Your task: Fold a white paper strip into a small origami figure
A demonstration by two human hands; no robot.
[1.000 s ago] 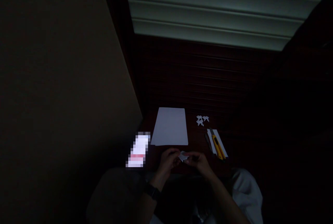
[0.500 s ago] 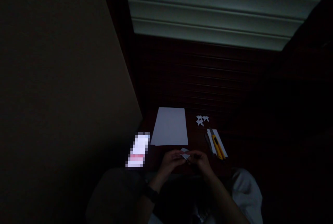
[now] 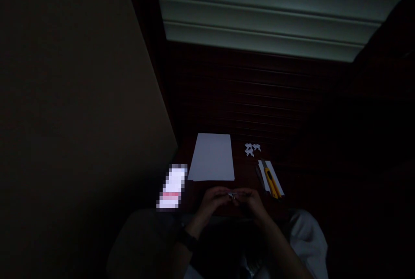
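A small piece of folded white paper [image 3: 231, 194] is pinched between my two hands, above the near part of the dark table. My left hand [image 3: 212, 199] closes on its left side, with a dark band on that wrist. From the right, my right hand [image 3: 249, 200] grips the other side, thumb and fingers together. Most of the paper is hidden by the fingers, and its folds are hard to make out in the dim light. Just beyond my hands lies a stack of white paper sheets [image 3: 212, 158].
Several small folded paper figures [image 3: 251, 149] sit at the back right of the table. A yellow utility knife [image 3: 272, 182] rests on white paper strips [image 3: 279, 186], beside a dark slim object [image 3: 259, 176]. On the left is a bright, blurred-out phone-like screen [image 3: 172, 187]. A wall [image 3: 97, 97] rises at left.
The folded paper, which showed a wider white face between my fingers, now shows only a thin sliver. My fingertips have come closer together around it. The other things have not moved.
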